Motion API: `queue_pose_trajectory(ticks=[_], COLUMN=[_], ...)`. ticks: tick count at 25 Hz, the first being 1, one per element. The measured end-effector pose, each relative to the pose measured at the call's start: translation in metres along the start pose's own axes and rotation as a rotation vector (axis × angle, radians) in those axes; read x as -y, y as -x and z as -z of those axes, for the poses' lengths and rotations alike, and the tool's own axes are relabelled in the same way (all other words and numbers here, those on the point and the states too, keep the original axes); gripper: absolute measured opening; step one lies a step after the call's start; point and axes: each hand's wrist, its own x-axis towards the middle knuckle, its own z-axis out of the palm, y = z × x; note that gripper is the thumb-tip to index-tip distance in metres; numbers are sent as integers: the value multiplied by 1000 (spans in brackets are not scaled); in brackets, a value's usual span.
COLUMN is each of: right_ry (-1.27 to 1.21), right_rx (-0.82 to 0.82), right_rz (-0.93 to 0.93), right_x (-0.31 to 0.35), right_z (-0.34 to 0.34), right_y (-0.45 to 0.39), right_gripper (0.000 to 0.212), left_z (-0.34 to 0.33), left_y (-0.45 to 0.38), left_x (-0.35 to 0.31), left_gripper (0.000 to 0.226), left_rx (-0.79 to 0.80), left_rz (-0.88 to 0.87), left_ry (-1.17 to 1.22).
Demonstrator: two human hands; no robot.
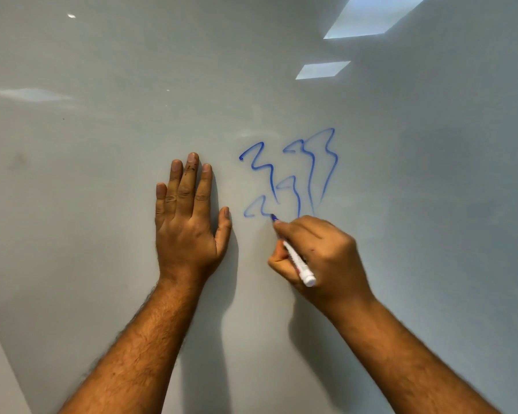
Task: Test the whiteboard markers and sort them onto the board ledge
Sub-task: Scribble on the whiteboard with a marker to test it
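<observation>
A glossy whiteboard fills the view. My right hand grips a white-barrelled blue marker, uncapped, with its blue tip touching the board at the lower end of a blue scribble of several zigzag lines. The marker's back end sticks out below my fingers. My left hand lies flat against the board, fingers spread upward, just left of the scribble and holding nothing. A dark ink mark shows on its middle finger. The board ledge and other markers are out of view.
Ceiling lights reflect on the board at the top right. The board's left edge runs diagonally at the lower left, with a grey wall beyond it.
</observation>
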Motion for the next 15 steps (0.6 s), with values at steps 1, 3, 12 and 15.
queue_pose_trajectory(ticks=[1, 3, 12, 15], right_ry=[-2, 8, 17, -36], right_rx=[45, 82, -38, 52], right_rz=[-28, -94, -84, -220], right_x=[0, -1, -13, -6], right_z=[6, 17, 18, 30], right_y=[6, 12, 8, 20], right_gripper=[20, 14, 17, 17], left_z=[0, 1, 0, 3], left_y=[1, 2, 9, 11], left_x=[1, 0, 0, 0], left_gripper=[71, 70, 56, 69], left_rx=[1, -2, -22, -16], left_rz=[2, 8, -42, -89], left_ry=[3, -2, 53, 104])
